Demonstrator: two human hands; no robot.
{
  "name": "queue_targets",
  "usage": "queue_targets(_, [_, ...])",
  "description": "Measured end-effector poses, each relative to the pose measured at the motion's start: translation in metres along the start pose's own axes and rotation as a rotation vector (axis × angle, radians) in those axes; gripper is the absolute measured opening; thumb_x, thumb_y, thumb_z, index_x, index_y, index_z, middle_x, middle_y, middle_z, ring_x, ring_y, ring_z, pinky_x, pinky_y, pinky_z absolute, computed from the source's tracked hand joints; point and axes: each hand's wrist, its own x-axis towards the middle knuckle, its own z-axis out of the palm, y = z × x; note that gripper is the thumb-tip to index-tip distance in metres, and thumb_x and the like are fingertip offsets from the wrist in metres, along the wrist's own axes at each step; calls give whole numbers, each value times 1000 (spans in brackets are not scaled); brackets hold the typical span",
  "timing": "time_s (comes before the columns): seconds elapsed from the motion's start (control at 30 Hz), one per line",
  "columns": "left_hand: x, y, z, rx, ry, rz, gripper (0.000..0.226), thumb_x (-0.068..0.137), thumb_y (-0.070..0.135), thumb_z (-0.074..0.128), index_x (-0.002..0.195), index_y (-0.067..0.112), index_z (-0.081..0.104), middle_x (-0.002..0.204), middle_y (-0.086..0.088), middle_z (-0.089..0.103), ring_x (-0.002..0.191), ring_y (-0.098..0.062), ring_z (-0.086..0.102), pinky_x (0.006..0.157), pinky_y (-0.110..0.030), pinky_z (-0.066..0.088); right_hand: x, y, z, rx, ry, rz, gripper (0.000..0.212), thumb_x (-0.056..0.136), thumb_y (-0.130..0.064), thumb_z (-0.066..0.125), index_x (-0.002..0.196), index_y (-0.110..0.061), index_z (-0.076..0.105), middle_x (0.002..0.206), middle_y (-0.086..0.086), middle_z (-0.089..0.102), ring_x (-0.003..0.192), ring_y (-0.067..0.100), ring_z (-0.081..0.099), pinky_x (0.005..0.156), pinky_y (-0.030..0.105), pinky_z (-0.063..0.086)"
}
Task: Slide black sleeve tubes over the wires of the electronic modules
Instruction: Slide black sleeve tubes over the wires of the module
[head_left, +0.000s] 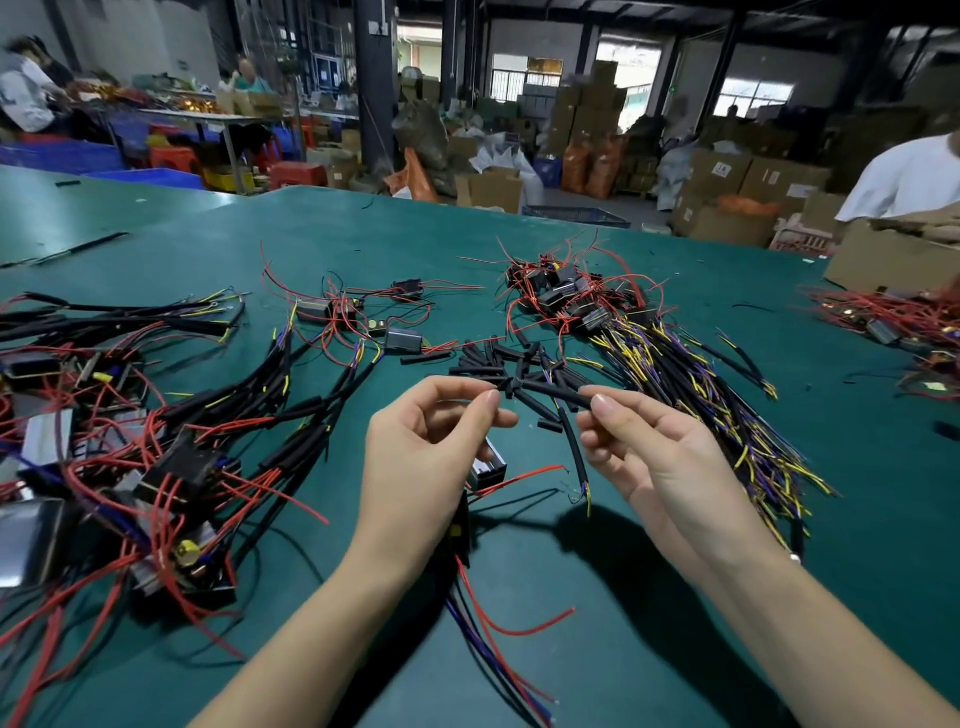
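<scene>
Left hand (415, 447) hides most of its module (488, 467); right hand (649, 447) pinches a black sleeved wire (574, 447), grip narrow; left grip unclear.

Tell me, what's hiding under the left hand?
Under the left hand a small module peeks out, with red wires trailing onto the green table. The palm covers most of the module, so the rest can't be seen.
</scene>
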Motion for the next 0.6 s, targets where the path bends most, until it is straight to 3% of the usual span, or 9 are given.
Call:
queue_targets(0.2, [-2,0,0,40,-21,16,3,88,12,65,86,11,67,75,-3,74,56,-11,59,57,-21,50,0,3,0,-6,-11,-7,18,80,-10,61,95,-2,67,71,4,67,60,8,59,58,14,50])
queue_targets(0.37, [-1,3,1,70,-82,33,10,86,6,66,82,14,69,73,-3,71,64,-6,59,62,-14,48,6,-5,-2,-48,-34,-79,19,78,-15,62,92,-5,68,70,2,67,62,8,59,61,14,50])
queue_targets(0.5, [-1,6,-3,86,-130,2,19,85,-1,65,83,16,72,71,2,67,66,-7,57,66,-14,47,13,-15,1,-228,-67,-184,19,76,-21,62,89,-9,69,68,-1,67,61,8,59,59,15,48])
queue_targets(0.6, [1,7,-6,93,-102,-10,17,81,-1,69,80,15,73,69,5,69,65,-7,60,68,-16,49,17,-22,2,-446,-122,-265,7,84,-15,61,85,-12,68,64,-1,66,58,9,57,55,14,44])
